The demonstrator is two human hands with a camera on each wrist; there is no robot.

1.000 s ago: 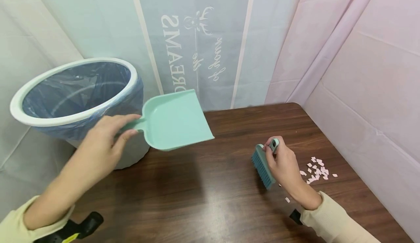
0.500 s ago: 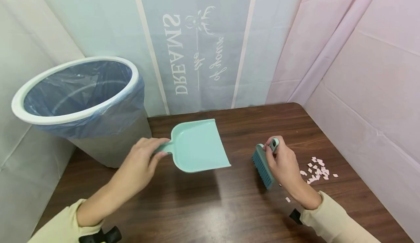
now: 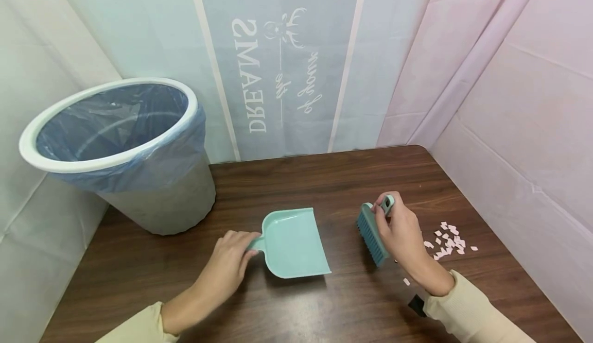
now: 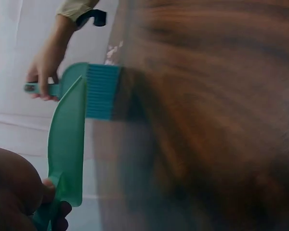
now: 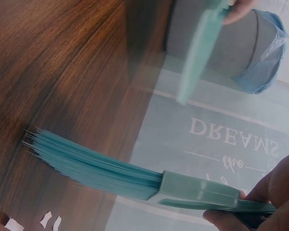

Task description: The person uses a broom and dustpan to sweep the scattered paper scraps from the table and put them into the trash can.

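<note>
My left hand (image 3: 229, 260) grips the short handle of a mint-green dustpan (image 3: 296, 245), whose flat lip faces right. A shadow lies under the pan; the left wrist view shows it raised off the table. My right hand (image 3: 402, 229) holds a teal hand brush (image 3: 370, 237) by its handle, bristles down, a short way right of the pan. In the right wrist view the bristles (image 5: 91, 161) bend toward their tips near the wood. White paper scraps (image 3: 448, 242) lie in a loose pile right of that hand, partly hidden by it, with a stray piece (image 3: 406, 281) nearer me.
A grey bin (image 3: 171, 204) with a white rim and blue liner stands at the left back of the brown wooden table (image 3: 278, 181). Pale cloth printed with lettering (image 3: 250, 75) hangs behind, and a white cloth wall (image 3: 523, 142) borders the right edge.
My left hand has brought the dustpan from beside the bin down and right, nearer the table and the brush. The right hand, brush and paper scraps stay in place.
</note>
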